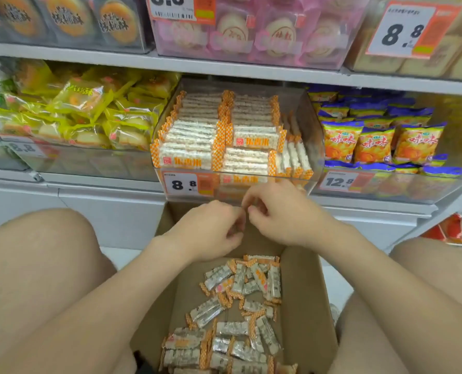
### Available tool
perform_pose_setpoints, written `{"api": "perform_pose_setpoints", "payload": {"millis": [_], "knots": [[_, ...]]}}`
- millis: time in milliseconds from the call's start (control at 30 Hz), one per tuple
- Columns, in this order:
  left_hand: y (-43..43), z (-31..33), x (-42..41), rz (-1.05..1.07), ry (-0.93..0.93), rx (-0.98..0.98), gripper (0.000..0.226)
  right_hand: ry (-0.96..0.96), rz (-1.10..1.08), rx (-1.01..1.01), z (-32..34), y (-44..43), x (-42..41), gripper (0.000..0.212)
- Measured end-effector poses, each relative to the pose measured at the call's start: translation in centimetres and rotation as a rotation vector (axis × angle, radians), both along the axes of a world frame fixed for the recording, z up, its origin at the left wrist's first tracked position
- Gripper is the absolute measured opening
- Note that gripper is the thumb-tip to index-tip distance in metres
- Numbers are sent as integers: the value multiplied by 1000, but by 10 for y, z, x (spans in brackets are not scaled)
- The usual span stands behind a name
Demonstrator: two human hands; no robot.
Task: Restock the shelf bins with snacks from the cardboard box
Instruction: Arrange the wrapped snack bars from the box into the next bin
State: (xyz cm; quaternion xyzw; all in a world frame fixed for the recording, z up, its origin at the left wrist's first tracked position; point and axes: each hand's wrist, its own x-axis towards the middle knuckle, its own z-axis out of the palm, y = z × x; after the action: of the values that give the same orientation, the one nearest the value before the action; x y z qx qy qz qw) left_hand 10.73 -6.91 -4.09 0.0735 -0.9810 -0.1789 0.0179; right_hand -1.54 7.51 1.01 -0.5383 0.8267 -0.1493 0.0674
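The left hand (211,228) and the right hand (275,214) meet fingertip to fingertip, both with fingers curled inward. The grip of each is tight at the tips, but blur hides whether anything is pinched between them, so I cannot tell if they hold a snack. The hands hang over the far end of the cardboard box (305,306), just below the front edge of the middle shelf bin (313,125).

The box stands open on the floor between the person's bare knees (35,252). Loose snack bars (240,306) in silvery wrappers with orange-checked ends lie scattered over its bottom, thickest toward the near end; the far part of the bottom shows bare cardboard.

The middle bin is clear plastic and sits on the lower shelf. It is packed with stacked bars (197,147) of the same kind in two neat rows, with a few more standing on edge against its right wall. A price tag (181,184) reading 8.8 is fixed at the left of the bin's front.

To the left, a bin holds yellow packets (89,112) in a loose heap. To the right, another holds orange and blue bags (375,144), with a 12.8 tag (340,182) on its front. The upper shelf (224,68) carries more bins of round pastries.
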Motion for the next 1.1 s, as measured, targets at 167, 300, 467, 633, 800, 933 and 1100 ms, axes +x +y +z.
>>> {"api": "perform_pose_setpoints", "payload": {"millis": [167, 300, 467, 633, 800, 933, 1100], "knots": [[2, -70, -3, -58, -511, -45, 15, 5, 92, 663, -61, 20, 11, 14], [16, -142, 11, 25, -638, 70, 15, 21, 150, 787, -110, 27, 14, 16], [36, -220, 40, 100, -906, 212, 30, -44, 207, 816, -174, 29, 20, 14], [29, -263, 55, 132, -1065, 231, 52, -256, 225, 947, -229, 28, 31, 20], [24, -294, 65, 107, -1237, 248, 67, -535, 264, 1094, -273, 18, 61, 41], [27, -305, 72, 115, -1304, 190, 67, -608, 265, 1188, -295, 20, 76, 54], [21, -308, 72, 133, -1269, 166, 55, -615, 235, 1309, -321, 45, 89, 62]]}}
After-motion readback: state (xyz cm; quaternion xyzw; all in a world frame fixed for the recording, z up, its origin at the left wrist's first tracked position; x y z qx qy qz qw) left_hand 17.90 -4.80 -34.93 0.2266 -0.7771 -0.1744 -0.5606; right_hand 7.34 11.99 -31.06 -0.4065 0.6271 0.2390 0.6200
